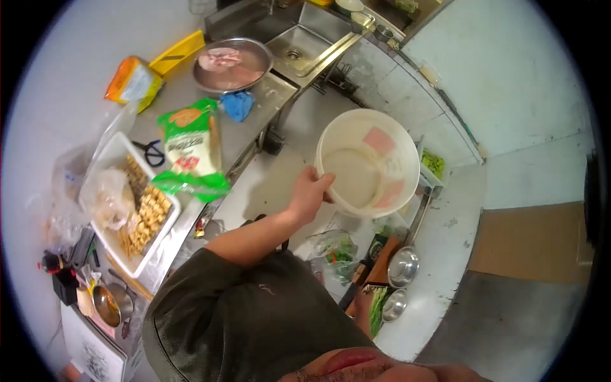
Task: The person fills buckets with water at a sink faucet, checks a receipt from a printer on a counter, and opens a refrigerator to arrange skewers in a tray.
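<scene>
Olive sleeve point(191, 299) nearest. Left hand point(312, 194) closed on near rim of white bucket point(394, 165); right hand unseen, state unknown. Bucket held above floor point(289, 165), inside visible. Plastic: probably light, stiff, slick if wet; one-hand rim hold may twist; steadier hold: opposite rim edges. Farther: metal bowl point(268, 55) with meat point(223, 58), then sink point(304, 43).

White plastic bucket point(364, 167), round, two pinkish-red patches on wall; held in air at rim by left hand point(309, 195), open mouth facing up toward camera, inner bottom visible.
</scene>
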### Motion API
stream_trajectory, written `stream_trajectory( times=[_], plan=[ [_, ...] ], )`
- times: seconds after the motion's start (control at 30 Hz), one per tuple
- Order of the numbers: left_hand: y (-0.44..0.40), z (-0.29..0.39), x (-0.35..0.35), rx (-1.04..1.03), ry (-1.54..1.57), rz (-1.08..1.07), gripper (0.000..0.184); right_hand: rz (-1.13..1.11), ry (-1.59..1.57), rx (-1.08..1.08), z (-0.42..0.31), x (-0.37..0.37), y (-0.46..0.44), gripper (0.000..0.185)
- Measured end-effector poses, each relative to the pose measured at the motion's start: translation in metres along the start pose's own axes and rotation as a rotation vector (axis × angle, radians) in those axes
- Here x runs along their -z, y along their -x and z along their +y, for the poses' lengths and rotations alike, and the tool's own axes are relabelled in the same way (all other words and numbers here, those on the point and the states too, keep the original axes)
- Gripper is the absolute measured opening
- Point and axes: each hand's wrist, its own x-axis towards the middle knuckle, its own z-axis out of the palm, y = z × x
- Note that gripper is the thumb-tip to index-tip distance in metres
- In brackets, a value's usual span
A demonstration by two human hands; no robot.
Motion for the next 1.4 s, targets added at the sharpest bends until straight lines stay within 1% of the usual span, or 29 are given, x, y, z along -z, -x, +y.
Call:
stream_trajectory(
  times=[0.03,0.07,0.13,0.27,0.33,0.4,0.5,0.53,0.57,0.6,0.67,0.7,0.73,0.8,0.83,0.87,0.93,1.0,1.03,1.07,1.17,1.23,1.3,1.33,1.4],
  plan=[
    [-0.028,0.007,-0.017,0.004,-0.001,0.008,0.029,-0.073,0.109,0.024,-0.011,-0.003,0.001,0.052],
    [-0.055,0.01,-0.034,0.003,0.033,0.025,0.029,-0.141,0.137,0.054,-0.02,-0.009,-0.004,0.05],
    [-0.119,0.017,-0.063,-0.022,0.096,0.058,0.029,-0.225,0.125,0.086,-0.045,-0.01,-0.025,0.046],
    [-0.246,0.031,-0.108,-0.088,0.098,0.094,0.028,-0.321,0.124,0.089,-0.093,-0.006,-0.103,0.038],
    [-0.307,0.038,-0.131,-0.158,0.119,0.119,0.027,-0.352,0.121,0.099,-0.122,-0.001,-0.159,0.034],
    [-0.362,0.054,-0.152,-0.222,0.099,0.224,0.027,-0.368,0.118,0.117,-0.155,0.003,-0.225,0.03],
    [-0.449,0.077,-0.161,-0.279,0.069,0.306,0.025,-0.363,0.087,0.146,-0.222,0.028,-0.334,0.024],
    [-0.471,0.087,-0.161,-0.302,0.052,0.33,0.024,-0.345,0.044,0.152,-0.252,0.038,-0.373,0.023],
    [-0.488,0.098,-0.162,-0.371,0.102,0.354,0.026,-0.332,-0.04,0.159,-0.287,0.049,-0.415,0.021],
    [-0.502,0.111,-0.162,-0.39,0.108,0.409,0.026,-0.324,-0.203,0.155,-0.325,0.058,-0.462,0.019],
    [-0.532,0.129,-0.157,-0.419,0.134,0.524,0.026,-0.344,-0.668,0.149,-0.405,0.071,-0.573,0.016],
    [-0.546,0.135,-0.15,-0.427,0.122,0.565,0.026,-0.238,-0.606,0.284,-0.49,0.113,-0.568,0.022],
    [-0.561,0.137,-0.141,-0.441,0.132,0.607,0.025,-0.143,-0.704,0.312,-0.572,0.148,-0.555,0.02],
    [-0.592,0.142,-0.123,-0.463,0.143,0.685,0.025,-0.096,-0.498,0.457,-0.695,0.201,-0.54,0.02],
    [-0.603,0.144,-0.116,-0.474,0.132,0.719,0.024,-0.118,-0.361,0.795,-0.717,0.195,-0.591,0.027],
    [-0.617,0.143,-0.107,-0.483,0.157,0.748,0.024,-0.29,-0.855,0.61,-0.765,0.199,-0.575,0.034],
    [-0.651,0.144,-0.084,-0.518,0.234,0.802,0.024,-0.345,-0.871,0.647,-0.842,0.198,-0.575,0.035],
    [-0.687,0.147,-0.06,-0.487,0.351,0.818,0.025,-0.34,-0.79,0.69,-0.915,0.193,-0.556,0.035],
    [-0.699,0.144,-0.05,-0.463,0.401,0.823,0.026,-0.402,-0.725,0.763,-0.948,0.194,-0.541,0.038],
    [-0.713,0.143,-0.046,-0.446,0.375,0.869,0.026,-0.499,-0.734,0.798,-0.981,0.19,-0.533,0.036],
    [-0.75,0.146,-0.035,-0.404,0.316,0.994,0.03,-0.615,-0.569,0.983,-1.078,0.174,-0.518,0.034],
    [-0.774,0.136,-0.021,-0.338,0.308,1.001,0.031,-0.691,-0.419,1.061,-1.133,0.157,-0.51,0.033],
    [-0.802,0.123,0.0,-0.278,0.329,0.983,0.034,-0.756,-0.184,1.192,-1.185,0.128,-0.508,0.033],
    [-0.82,0.103,0.016,-0.222,0.337,0.97,0.035,-0.785,-0.058,1.258,-1.21,0.113,-0.506,0.034],
    [-0.851,0.069,0.043,-0.115,0.355,0.948,0.037,-0.796,0.201,1.509,-1.265,0.079,-0.495,0.037]
  ],
)
